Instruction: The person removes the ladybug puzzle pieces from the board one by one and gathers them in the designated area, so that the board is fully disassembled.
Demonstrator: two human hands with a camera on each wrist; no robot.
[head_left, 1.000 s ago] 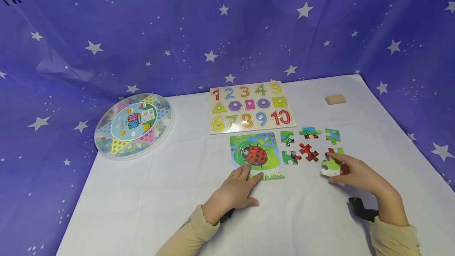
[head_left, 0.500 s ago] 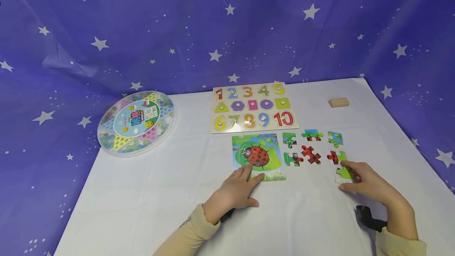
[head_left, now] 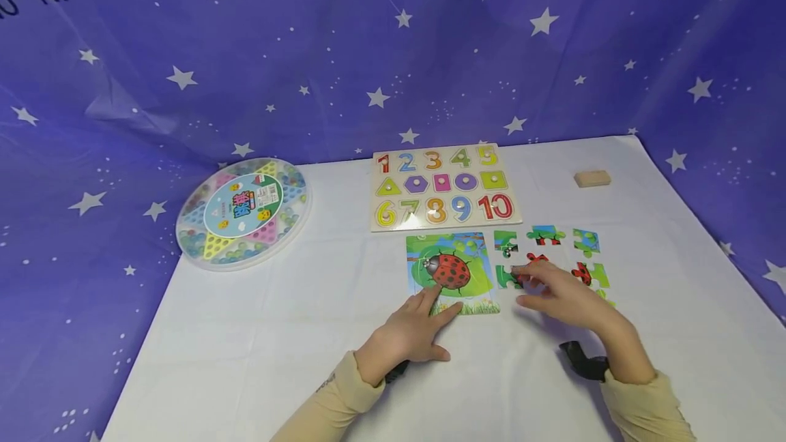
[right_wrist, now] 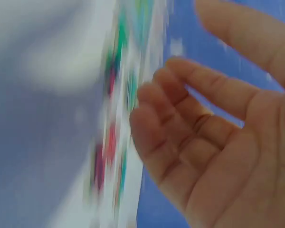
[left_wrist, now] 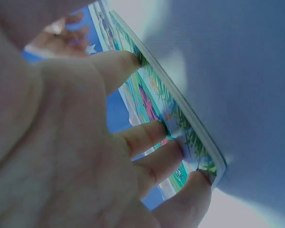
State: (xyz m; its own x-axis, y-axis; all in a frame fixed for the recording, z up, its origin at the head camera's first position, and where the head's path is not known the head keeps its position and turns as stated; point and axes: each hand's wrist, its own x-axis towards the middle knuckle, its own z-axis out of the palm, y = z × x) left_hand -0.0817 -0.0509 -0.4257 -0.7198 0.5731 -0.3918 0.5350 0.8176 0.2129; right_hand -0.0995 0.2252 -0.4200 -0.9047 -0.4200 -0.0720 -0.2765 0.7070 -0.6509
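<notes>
My left hand (head_left: 413,327) rests its spread fingers on the lower edge of the ladybug picture board (head_left: 451,271). In the left wrist view those fingertips touch the grassy strip of the board (left_wrist: 180,118). My right hand (head_left: 571,295) hovers over the loose jigsaw pieces, its fingers loosely bent and nothing held, as the right wrist view of the hand (right_wrist: 213,142) also shows. Beneath its fingertips lie a green-and-red piece (head_left: 506,277) and a partly hidden red spotted piece (head_left: 537,259). A green corner piece (head_left: 608,297) is mostly covered by this hand.
More jigsaw pieces lie around: a left corner piece (head_left: 506,242), a top piece (head_left: 546,233) and a right piece (head_left: 587,241). Behind the board is a number puzzle (head_left: 443,186). A round marble game box (head_left: 245,213) sits at left, a wooden block (head_left: 592,179) at back right.
My right hand slid the green corner piece rightward, let it go, then moved left over the pieces. My left hand has stayed on the board. The head view has shifted slightly.
</notes>
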